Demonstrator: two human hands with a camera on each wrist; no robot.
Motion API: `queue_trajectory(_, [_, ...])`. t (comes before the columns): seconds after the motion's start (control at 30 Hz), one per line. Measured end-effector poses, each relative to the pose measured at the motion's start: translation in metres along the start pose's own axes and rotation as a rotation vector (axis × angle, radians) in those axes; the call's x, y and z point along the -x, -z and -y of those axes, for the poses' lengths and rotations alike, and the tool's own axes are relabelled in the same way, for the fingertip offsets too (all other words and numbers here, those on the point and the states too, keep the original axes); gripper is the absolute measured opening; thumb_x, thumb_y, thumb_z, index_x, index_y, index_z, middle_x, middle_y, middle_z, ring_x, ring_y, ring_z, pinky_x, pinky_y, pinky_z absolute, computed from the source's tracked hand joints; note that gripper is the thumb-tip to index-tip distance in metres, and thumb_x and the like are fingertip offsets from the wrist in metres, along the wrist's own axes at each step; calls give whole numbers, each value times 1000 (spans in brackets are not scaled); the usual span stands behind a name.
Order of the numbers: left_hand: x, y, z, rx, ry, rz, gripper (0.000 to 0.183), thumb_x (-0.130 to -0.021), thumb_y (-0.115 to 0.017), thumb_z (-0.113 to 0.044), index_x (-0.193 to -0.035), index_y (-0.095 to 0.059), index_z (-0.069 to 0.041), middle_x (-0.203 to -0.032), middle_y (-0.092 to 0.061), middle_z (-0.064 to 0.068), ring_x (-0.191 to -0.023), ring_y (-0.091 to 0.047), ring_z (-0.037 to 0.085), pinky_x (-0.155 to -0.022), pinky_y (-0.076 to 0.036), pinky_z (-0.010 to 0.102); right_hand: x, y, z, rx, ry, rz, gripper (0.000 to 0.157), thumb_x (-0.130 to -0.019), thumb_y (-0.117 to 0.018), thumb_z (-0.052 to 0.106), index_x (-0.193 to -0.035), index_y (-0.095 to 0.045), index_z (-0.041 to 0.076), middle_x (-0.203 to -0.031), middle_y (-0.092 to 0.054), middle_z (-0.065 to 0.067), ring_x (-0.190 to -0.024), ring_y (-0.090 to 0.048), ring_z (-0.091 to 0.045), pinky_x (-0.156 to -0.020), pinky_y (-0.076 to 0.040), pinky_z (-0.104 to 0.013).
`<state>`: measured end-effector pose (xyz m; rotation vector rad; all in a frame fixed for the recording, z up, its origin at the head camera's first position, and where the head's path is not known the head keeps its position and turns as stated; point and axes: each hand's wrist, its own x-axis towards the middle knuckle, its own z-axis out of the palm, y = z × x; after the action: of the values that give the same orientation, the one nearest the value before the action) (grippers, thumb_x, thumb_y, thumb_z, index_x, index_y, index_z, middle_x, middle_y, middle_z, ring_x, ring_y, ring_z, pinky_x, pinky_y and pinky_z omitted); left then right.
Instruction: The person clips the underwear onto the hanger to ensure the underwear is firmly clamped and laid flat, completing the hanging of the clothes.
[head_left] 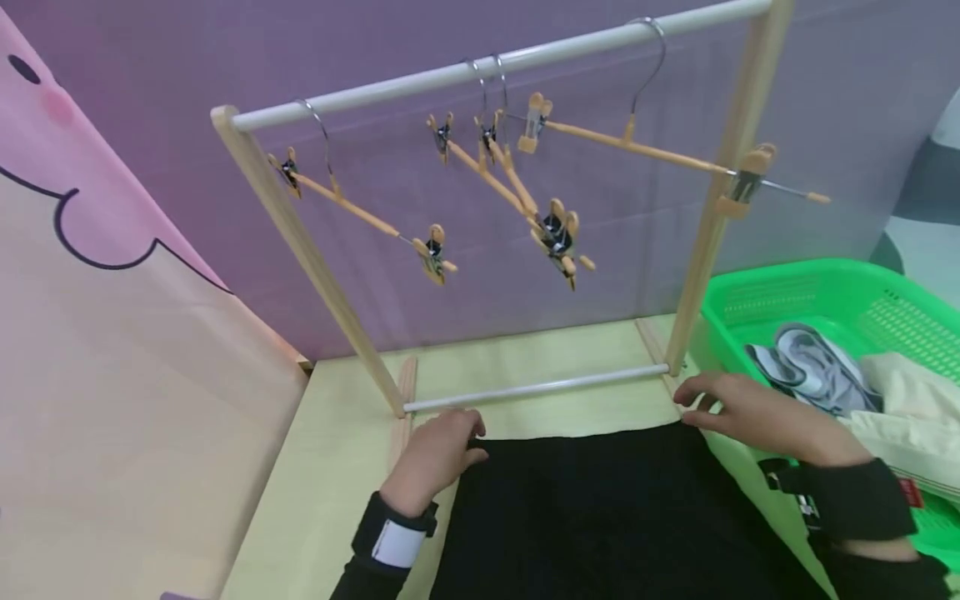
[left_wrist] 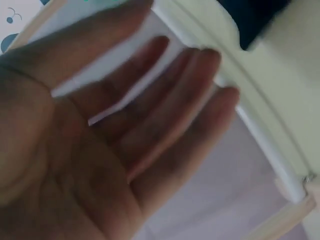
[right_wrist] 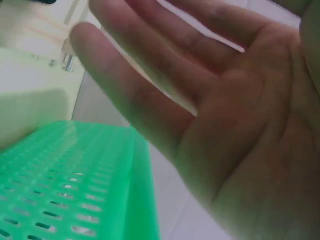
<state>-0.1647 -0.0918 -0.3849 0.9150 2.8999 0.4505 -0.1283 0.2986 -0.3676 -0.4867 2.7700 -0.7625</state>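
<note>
Black cloth (head_left: 592, 517) lies before a hanger rack (head_left: 420, 82), green basket (head_left: 780, 296) nearby.

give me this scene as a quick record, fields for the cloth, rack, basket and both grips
cloth: black cloth, spread on the pale table
rack: wooden rack with white bars, behind the cloth
hangers: four clip hangers on the top bar, no garments on them
basket: green basket, right; holds grey fabric and cream fabric
left grip: at cloth's far left corner, nothing held
right grip: by far right corner, nothing held
</note>
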Motion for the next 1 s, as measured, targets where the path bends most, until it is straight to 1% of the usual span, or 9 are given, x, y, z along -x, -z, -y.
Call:
queue_trajectory(0.13, [-4, -7, -1, 33, -33, 156, 30, -84, -80, -23, -107, -68, -7, -100, -65, 3, -88, -63, 16, -78, -53, 31, -3, -5, 7, 22, 53, 12, 23, -96, -65, 20, -110, -67, 3, -101, -67, 2, -89, -65, -17, -72, -54, -29])
queue_trajectory(0.23, [-5, -12, -2, 11, -34, 220, 36, -84, -81, -25, -113, -68, -8, -107, -62, 4, -95, -62, 17, -85, -53, 31, -6, -11, 10, 6, 61, 63, 17, -96, -64, 21, -105, -69, 7, -97, -67, 5, -83, -63, -11, -69, -52, -28])
queue_trajectory(0.37, [-6, -16, -3, -1, -26, 234, 36, -82, -82, -24, -112, -70, -8, -107, -60, 3, -97, -60, 17, -86, -52, 31, -9, -18, 8, -7, 15, 136, 11, -96, -64, 19, -97, -69, 9, -87, -63, 6, -73, -54, -5, -63, -47, -27])
queue_trajectory(0.53, [-6, -13, 4, 49, -33, 198, 32, -83, -81, -23, -110, -70, -8, -106, -62, 4, -95, -61, 18, -84, -52, 32, -12, -23, 7, 40, -11, 124, 8, -93, -68, 17, -95, -69, 9, -85, -63, 6, -72, -53, -6, -63, -47, -27])
queue_trajectory(0.6, [-8, -10, 9, 79, -26, 138, 28, -86, -78, -23, -107, -70, -7, -106, -64, 5, -93, -62, 19, -81, -53, 34, -12, -24, 7, 43, -31, 125, 9, -93, -69, 18, -96, -69, 10, -87, -64, 5, -73, -55, -7, -64, -48, -28])
queue_trajectory(0.67, [-9, -3, 16, 103, -5, 38, 22, -89, -75, -22, -105, -71, -7, -104, -66, 7, -92, -64, 22, -78, -54, 36, -13, -24, 8, 44, -41, 129, 9, -93, -69, 18, -97, -68, 9, -88, -64, 4, -74, -55, -8, -64, -48, -29])
queue_trajectory(0.73, [-9, 7, 24, 123, 37, -84, 17, -91, -73, -20, -103, -71, -8, -103, -68, 8, -91, -66, 23, -74, -54, 37, -13, -24, 8, 44, -49, 129, 9, -93, -69, 18, -97, -68, 10, -87, -63, 5, -73, -54, -8, -64, -47, -29])
queue_trajectory(0.87, [-3, 34, 40, 189, 159, -333, 12, -95, -68, -18, -102, -70, -8, -98, -70, 7, -88, -68, 22, -73, -56, 37, -13, -23, 8, 39, -49, 132, 9, -93, -68, 18, -96, -68, 10, -86, -62, 5, -72, -52, -8, -64, -46, -29])
queue_trajectory(1.0, [7, 58, 56, 278, 238, -584, 14, -97, -65, -15, -103, -62, -3, -93, -69, 11, -85, -68, 24, -72, -57, 38, -12, -22, 8, 24, -40, 137, 9, -94, -67, 18, -97, -68, 9, -86, -62, 5, -72, -52, -8, -64, -46, -29])
